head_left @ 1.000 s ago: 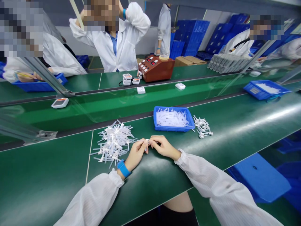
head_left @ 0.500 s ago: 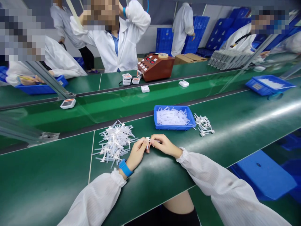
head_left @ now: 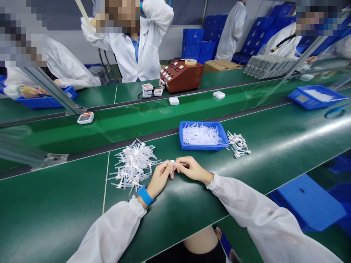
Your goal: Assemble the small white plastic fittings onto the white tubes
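My left hand [head_left: 159, 178], with a blue band at its wrist, is closed in a pinch. It grips a small white plastic connector [head_left: 172, 161] that is mostly covered by the fingers. Fingertip to fingertip with it, my right hand [head_left: 192, 169] pinches the other side of the same piece; a short pale tube seems to show at its fingers. Beside the left hand lies a heap of white connectors with translucent tubes [head_left: 134, 164]. A blue tray [head_left: 203, 147] of loose short tubes stands beyond my hands, and a smaller pile of white pieces [head_left: 238, 143] sits at its right.
Behind a low clear barrier, a green belt [head_left: 131, 116] carries white square devices [head_left: 86, 117]. Co-workers in white coats stand across it, near a brown control box [head_left: 182, 77]. Another blue tray [head_left: 304, 104] lies far right; a blue bin [head_left: 309, 204] is below the table edge.
My hands stay almost in place, still pinching the white connector. The devices on the belt have shifted right. A co-worker at the back has moved right, and another has left the view.
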### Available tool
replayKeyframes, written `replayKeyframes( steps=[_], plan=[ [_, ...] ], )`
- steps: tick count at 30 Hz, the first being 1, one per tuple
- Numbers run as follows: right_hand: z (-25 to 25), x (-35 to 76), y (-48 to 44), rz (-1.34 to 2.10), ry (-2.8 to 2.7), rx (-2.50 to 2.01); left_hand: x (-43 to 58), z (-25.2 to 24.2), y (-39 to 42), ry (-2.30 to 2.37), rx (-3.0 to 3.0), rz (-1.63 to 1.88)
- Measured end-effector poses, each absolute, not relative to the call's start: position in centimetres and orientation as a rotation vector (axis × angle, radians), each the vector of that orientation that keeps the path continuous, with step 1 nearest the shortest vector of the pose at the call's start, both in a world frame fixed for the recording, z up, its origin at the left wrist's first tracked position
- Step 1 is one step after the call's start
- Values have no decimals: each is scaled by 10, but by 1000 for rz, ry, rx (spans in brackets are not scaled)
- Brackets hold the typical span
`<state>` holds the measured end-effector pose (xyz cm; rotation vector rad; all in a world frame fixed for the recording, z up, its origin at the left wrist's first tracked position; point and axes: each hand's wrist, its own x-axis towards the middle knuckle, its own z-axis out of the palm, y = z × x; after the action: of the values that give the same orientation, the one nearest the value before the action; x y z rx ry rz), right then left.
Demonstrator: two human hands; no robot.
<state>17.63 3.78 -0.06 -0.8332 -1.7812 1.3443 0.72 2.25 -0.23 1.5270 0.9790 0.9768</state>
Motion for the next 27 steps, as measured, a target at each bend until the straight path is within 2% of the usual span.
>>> replayKeyframes(
  steps=[16, 21, 27],
  plan=[
    [2, 174, 39, 1174, -1856, -841, 9, -9, 25, 942, 1489, 978],
    [-4, 177, 41, 1260, -1774, -869, 10, -7, 23, 898, 1376, 977],
    [-9, 178, 41, 1157, -1828, -937, 8, -11, 22, 885, 1242, 1000]
  ],
)
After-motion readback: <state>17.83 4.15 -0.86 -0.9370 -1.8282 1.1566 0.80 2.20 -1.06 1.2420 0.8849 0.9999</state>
